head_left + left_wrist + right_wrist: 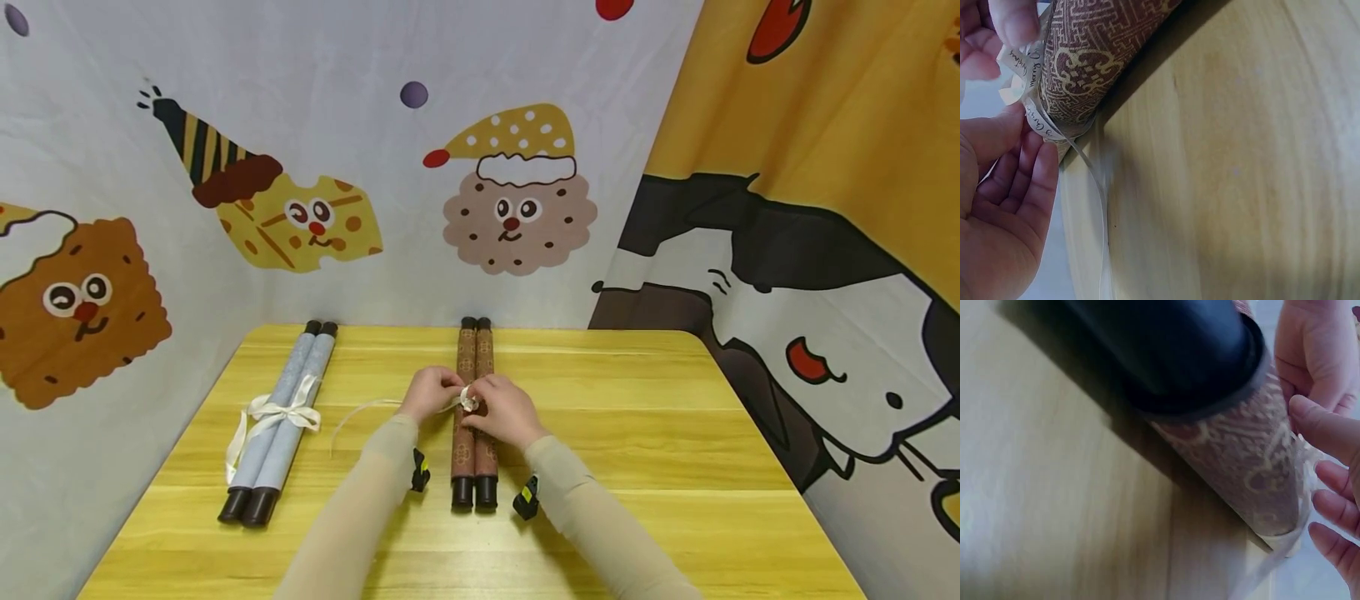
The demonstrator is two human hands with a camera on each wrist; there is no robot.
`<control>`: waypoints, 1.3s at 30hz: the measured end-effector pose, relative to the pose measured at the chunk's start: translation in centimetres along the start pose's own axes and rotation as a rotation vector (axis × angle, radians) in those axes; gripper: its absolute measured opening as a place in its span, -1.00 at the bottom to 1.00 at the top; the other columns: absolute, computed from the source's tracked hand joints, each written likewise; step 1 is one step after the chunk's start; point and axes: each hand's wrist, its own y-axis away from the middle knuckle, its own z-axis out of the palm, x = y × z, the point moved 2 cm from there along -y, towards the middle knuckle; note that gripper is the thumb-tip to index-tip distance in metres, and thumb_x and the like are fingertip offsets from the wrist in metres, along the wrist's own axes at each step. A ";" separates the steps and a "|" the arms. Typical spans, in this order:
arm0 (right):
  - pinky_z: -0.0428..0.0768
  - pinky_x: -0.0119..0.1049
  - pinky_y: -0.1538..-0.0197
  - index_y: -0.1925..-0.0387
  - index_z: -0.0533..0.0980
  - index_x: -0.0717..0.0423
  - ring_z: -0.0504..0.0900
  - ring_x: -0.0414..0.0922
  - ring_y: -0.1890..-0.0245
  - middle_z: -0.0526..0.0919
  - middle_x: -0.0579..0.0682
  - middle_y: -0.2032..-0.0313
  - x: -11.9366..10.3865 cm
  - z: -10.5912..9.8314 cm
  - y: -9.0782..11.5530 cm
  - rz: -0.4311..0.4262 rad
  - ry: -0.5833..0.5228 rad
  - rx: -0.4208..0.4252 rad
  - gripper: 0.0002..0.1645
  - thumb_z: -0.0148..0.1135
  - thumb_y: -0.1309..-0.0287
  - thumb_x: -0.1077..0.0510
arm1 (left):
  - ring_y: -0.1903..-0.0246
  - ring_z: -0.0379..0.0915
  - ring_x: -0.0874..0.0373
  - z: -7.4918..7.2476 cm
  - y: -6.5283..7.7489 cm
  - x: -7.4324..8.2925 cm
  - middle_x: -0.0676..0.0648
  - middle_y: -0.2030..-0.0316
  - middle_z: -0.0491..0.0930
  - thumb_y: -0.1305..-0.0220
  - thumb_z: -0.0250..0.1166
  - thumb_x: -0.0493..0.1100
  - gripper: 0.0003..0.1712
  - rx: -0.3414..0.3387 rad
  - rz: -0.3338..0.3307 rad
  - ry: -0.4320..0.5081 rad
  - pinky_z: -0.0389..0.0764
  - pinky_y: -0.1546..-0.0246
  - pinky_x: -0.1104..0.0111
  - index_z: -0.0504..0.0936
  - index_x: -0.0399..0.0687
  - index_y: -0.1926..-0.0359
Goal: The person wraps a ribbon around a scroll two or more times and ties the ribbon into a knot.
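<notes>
Two brown patterned scrolls (465,446) with dark end knobs lie side by side on the table, a white ribbon (468,402) around their middle. My left hand (429,393) pinches the ribbon between thumb and finger at the scrolls' left side; in the left wrist view the ribbon (1041,122) shows dark script lettering. A loose tail of it trails left over the table. From the right, my right hand (512,412) holds the bunched ribbon at the top with curled fingers. The exact shape of the knot is hidden by the fingers.
Two pale blue scrolls (281,442) with dark knobs lie to the left, bound by a white ribbon bow (281,412). Beneath everything is a wooden table (637,400). A printed cartoon curtain (337,108) hangs behind it.
</notes>
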 end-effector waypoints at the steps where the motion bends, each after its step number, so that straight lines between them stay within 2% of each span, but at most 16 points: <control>1: 0.56 -0.24 0.18 0.20 0.57 -0.07 0.53 -0.16 0.20 0.55 -0.17 0.26 -0.1 0.1 0.0 0.004 0.023 -0.003 -0.57 0.53 0.02 -0.16 | 0.42 0.52 0.18 0.0 0.1 0.0 0.05 0.46 0.67 -0.26 0.38 -0.27 -0.88 0.005 0.010 0.005 0.57 0.26 0.23 0.75 -0.07 0.44; 4: 0.57 -0.22 0.21 0.23 0.59 -0.06 0.56 -0.12 0.23 0.58 -0.13 0.27 -0.4 0.5 -0.1 0.015 0.035 0.021 -0.73 0.46 -0.12 -0.05 | 0.43 0.53 0.16 0.0 0.2 -0.1 0.04 0.47 0.65 -0.25 0.36 -0.30 -0.88 0.018 0.055 0.007 0.58 0.28 0.24 0.73 -0.10 0.44; 8: 0.58 -0.16 0.13 0.31 0.62 -0.01 0.60 -0.08 0.22 0.65 -0.09 0.28 -0.1 0.5 0.1 0.046 -0.053 0.077 -0.94 0.37 -0.22 0.11 | 0.39 0.53 0.14 -0.2 0.5 -0.1 0.02 0.44 0.65 -0.25 0.36 -0.31 -0.90 0.036 0.066 -0.005 0.58 0.25 0.22 0.71 -0.13 0.43; 13: 0.57 -0.14 0.13 0.40 0.60 -0.01 0.60 -0.11 0.29 0.66 -0.10 0.35 0.8 0.5 1.0 0.132 -0.161 0.121 -0.90 0.39 -0.19 0.16 | 0.32 0.55 0.10 -0.4 0.6 -0.5 -0.01 0.38 0.67 -0.25 0.38 -0.28 -0.94 0.062 0.006 -0.005 0.58 0.15 0.17 0.70 -0.17 0.36; 18: 0.55 -0.19 0.20 0.42 0.60 -0.03 0.55 -0.17 0.37 0.64 -0.15 0.39 1.6 0.6 1.9 0.177 -0.206 0.147 -0.89 0.39 -0.20 0.13 | 0.34 0.54 0.08 -0.8 0.7 -0.9 -0.03 0.40 0.65 -0.24 0.39 -0.29 -0.93 0.095 0.000 -0.031 0.58 0.20 0.17 0.69 -0.24 0.33; 24: 0.51 -0.25 0.28 0.41 0.62 -0.03 0.50 -0.21 0.43 0.61 -0.17 0.43 2.0 0.5 2.4 0.188 -0.230 0.158 -0.91 0.38 -0.21 0.13 | 0.33 0.55 0.07 -1.3 1.1 -1.2 -0.04 0.38 0.66 -0.25 0.38 -0.28 -0.90 0.106 0.003 -0.048 0.58 0.20 0.15 0.69 -0.27 0.30; 31: 0.49 -0.27 0.30 0.39 0.62 -0.04 0.49 -0.23 0.44 0.59 -0.20 0.45 2.3 0.5 2.7 0.298 -0.378 0.142 -0.92 0.39 -0.20 0.17 | 0.35 0.52 0.07 -2.0 1.5 -1.7 -0.05 0.39 0.64 -0.29 0.35 -0.29 -0.94 0.116 -0.053 -0.065 0.57 0.24 0.15 0.68 -0.23 0.31; 39: 0.48 -0.29 0.33 0.43 0.60 -0.02 0.45 -0.22 0.45 0.55 -0.17 0.45 2.6 0.6 2.9 0.225 -0.323 0.179 -0.88 0.42 -0.16 0.16 | 0.36 0.49 0.05 -2.7 1.4 -2.4 -0.06 0.41 0.60 -0.34 0.27 -0.31 -0.93 0.122 -0.122 -0.147 0.55 0.25 0.14 0.63 -0.18 0.32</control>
